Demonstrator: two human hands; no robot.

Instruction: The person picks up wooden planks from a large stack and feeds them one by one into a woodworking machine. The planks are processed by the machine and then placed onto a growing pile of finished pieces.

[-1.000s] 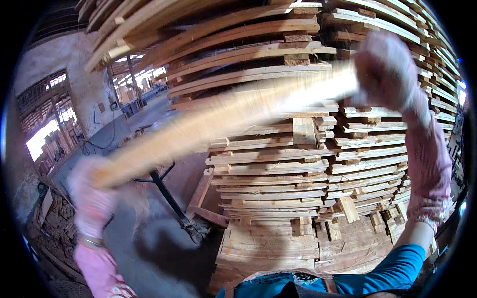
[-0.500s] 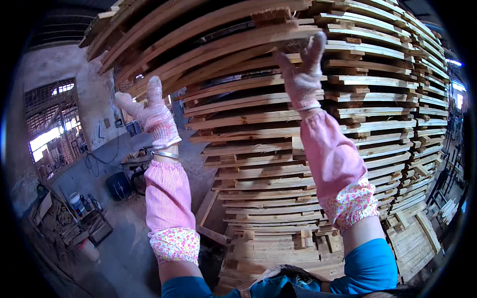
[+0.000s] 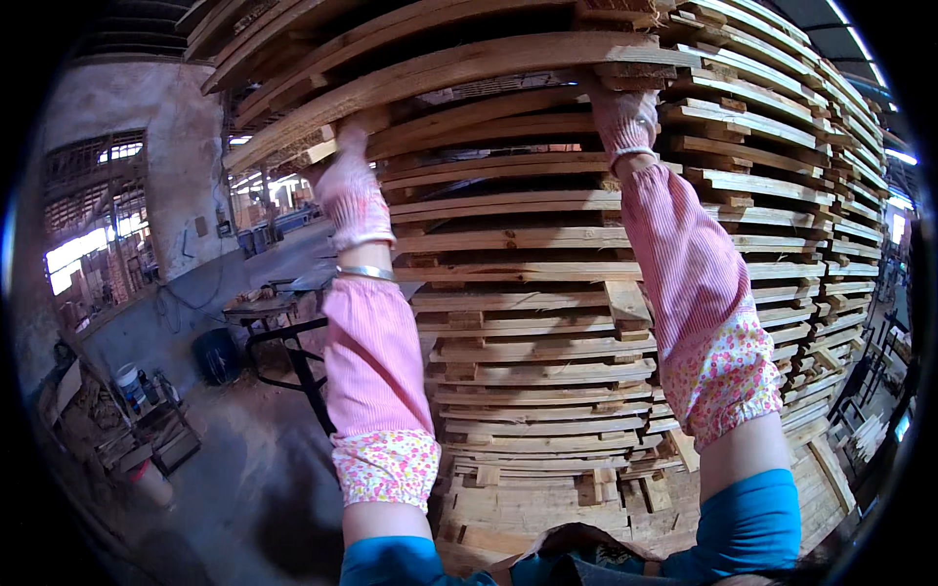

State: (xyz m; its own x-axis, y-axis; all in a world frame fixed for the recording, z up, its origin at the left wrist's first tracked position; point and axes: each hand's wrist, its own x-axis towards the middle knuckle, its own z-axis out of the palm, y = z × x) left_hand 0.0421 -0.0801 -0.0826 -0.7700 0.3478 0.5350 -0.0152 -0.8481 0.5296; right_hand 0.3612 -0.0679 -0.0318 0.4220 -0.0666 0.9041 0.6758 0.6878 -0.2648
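Observation:
Both my hands, in pale pink knitted gloves, are raised to a slatted wooden pallet (image 3: 440, 70) high on a tall stack. My left hand (image 3: 354, 195) is at the pallet's left end, its blurred fingers gripping the underside of the long front board. At the right end, my right hand (image 3: 625, 119) is closed around the lower edge beside a wooden block (image 3: 635, 76); its fingertips are hidden behind the wood. Striped pink sleeve covers with flowered cuffs cover both forearms. A metal bangle (image 3: 365, 272) circles my left wrist.
The pallet stack (image 3: 532, 239) rises directly before me, with another column (image 3: 762, 264) against its right side. On the left are a dark metal frame (image 3: 283, 337), a blue drum (image 3: 216, 355), a low bench (image 3: 259, 308) and scrap wood (image 3: 93, 420) by the wall.
My open hands have moved up and in under the pallet's front edge, and their fingers have gone behind the wood. The view has shifted, bringing the dark metal frame into sight.

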